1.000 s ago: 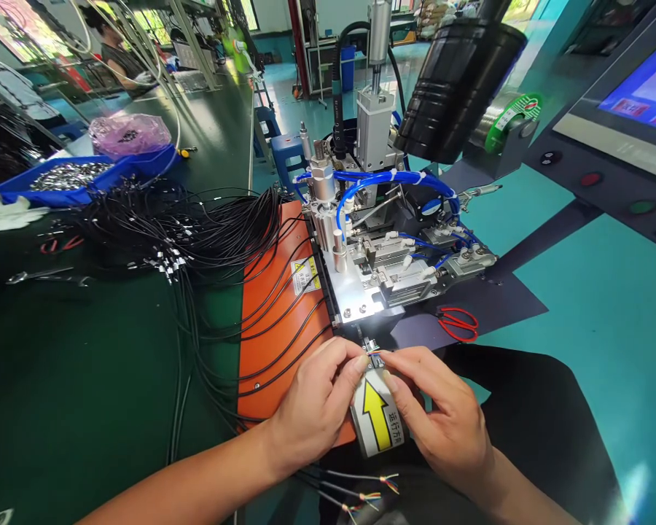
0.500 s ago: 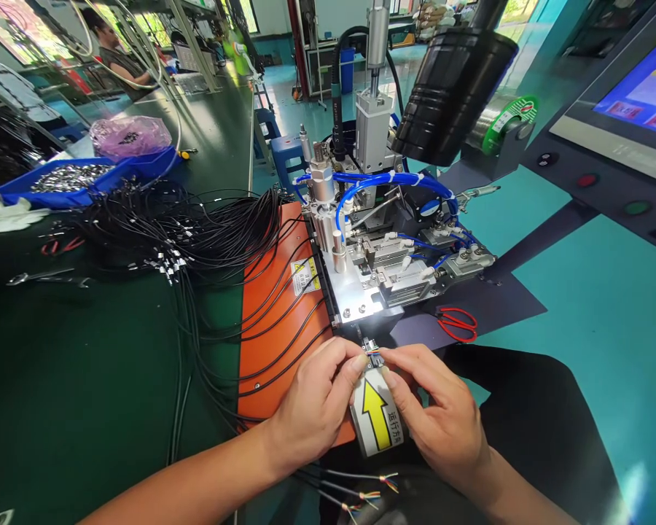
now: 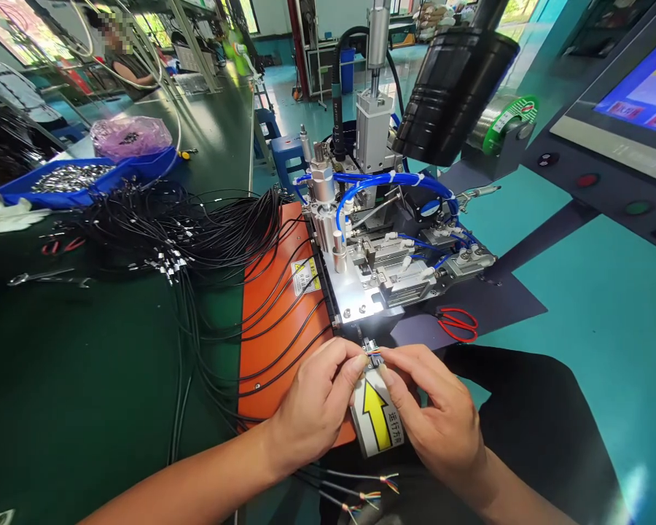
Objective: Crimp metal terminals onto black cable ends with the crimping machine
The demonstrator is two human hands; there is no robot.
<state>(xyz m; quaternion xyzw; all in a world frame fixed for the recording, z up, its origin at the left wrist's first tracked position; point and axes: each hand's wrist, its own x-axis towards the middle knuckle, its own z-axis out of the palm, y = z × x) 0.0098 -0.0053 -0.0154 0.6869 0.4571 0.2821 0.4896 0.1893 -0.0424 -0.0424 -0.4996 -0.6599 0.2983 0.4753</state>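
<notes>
My left hand [image 3: 325,390] pinches the left side of a small bundle of coloured wires [image 3: 373,354] over a metal fixture at the machine's front. From the other side, the thumb and fingertips of my right hand [image 3: 437,405] close on the same wires. Directly below the fingers is a white plate [image 3: 365,430] with a yellow arrow [image 3: 379,419]. Behind the fixture stands the machine [image 3: 361,295] with metal cylinders and blue air hoses. Several black cables [image 3: 284,335] cross the orange panel [image 3: 273,397] to its left edge. Fingertips partly hide the wire ends.
Stripped cable ends [image 3: 369,497] hang below my left forearm. Red-handled scissors [image 3: 458,324] lie right of the machine. A black lamp-like cylinder [image 3: 453,95] and a control panel [image 3: 623,146] overhang the right. Blue trays [image 3: 76,195] and a cable pile [image 3: 164,219] occupy the green table. Another person [image 3: 128,65] sits farther back.
</notes>
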